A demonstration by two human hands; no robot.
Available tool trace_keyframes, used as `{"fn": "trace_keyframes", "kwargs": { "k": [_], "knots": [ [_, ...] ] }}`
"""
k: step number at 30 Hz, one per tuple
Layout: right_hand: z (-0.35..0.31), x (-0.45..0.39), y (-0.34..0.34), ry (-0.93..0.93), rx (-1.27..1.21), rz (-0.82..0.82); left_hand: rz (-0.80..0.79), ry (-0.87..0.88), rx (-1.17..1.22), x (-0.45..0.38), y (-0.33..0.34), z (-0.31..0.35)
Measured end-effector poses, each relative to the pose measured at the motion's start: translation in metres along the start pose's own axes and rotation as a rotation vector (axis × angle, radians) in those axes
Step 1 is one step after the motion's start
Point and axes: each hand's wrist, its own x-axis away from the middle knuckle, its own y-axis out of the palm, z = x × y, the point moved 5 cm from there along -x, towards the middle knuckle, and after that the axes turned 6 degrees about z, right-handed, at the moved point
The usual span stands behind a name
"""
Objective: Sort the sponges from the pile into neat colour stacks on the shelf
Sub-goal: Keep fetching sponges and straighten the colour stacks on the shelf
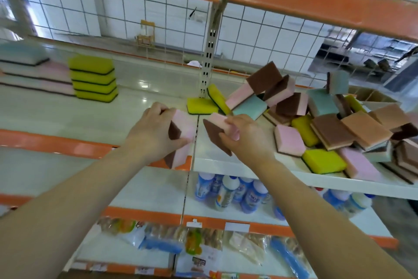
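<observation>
Judging by the shelf point(95, 118), the sorting is partly done. A yellow stack point(93, 80) stands neatly at the far left, and just left of it a pink stack point(38, 80) is seen, blurred, with a blue sponge point(21, 52) on top. Most sponges are left in the pile point(328, 125) on the right, where pink, blue, yellow and orange pieces lie jumbled, some tilted on edge. Two yellow sponges point(203, 103) lie apart at the pile's left edge. A pink sponge point(184, 134), possibly two pressed together, is gripped by the left hand point(153, 129) above the near shelf edge. Another pink one point(216, 129) is pinched in the right hand point(244, 134), just beside the first. Both are judged bound for the pink stack.
</observation>
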Motion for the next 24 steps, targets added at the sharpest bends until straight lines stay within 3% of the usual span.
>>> {"fn": "trace_keyframes", "kwargs": {
  "k": [11,24],
  "knots": [
    [-0.100,-0.042,0.059,-0.083,-0.092,-0.061,0.090,-0.143,-0.061,0.013,-0.056,-0.118],
    [-0.218,-0.079,0.131,-0.072,-0.097,-0.151,0.044,-0.166,-0.106,0.010,-0.114,-0.248]
  ]
}}
